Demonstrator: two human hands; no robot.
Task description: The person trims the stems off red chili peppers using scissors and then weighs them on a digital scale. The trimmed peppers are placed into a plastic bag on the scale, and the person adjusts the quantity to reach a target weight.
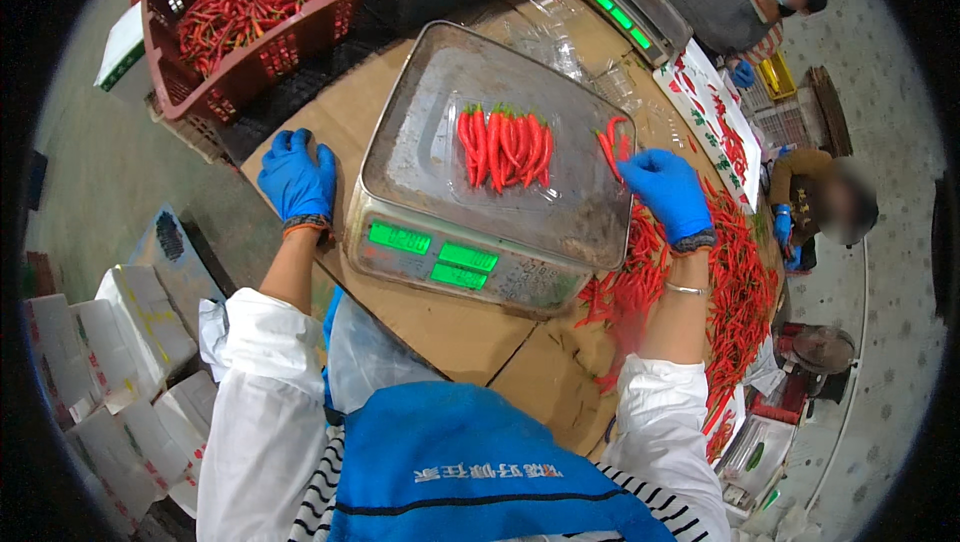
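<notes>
A weighing scale [405,157] with a worn metal pan stands in front of me, its green displays lit. On the pan lies a clear plastic tray [455,147] holding a row of red chili peppers [505,147], green stem ends pointing away from me. My right hand [668,194], blue-gloved, is at the pan's right edge, its fingers closed on a few loose chili peppers [608,154]; their grip is partly hidden by the hand. My left hand [297,179], also blue-gloved, rests on the cardboard left of the scale, fingers apart and holding nothing.
A heap of red chilies [738,292] lies on the right of the table. At the far left stands a brown crate [225,100] of chilies. A second scale [625,12] and clear trays lie beyond. Two people work on the right; white boxes [135,327] are stacked left.
</notes>
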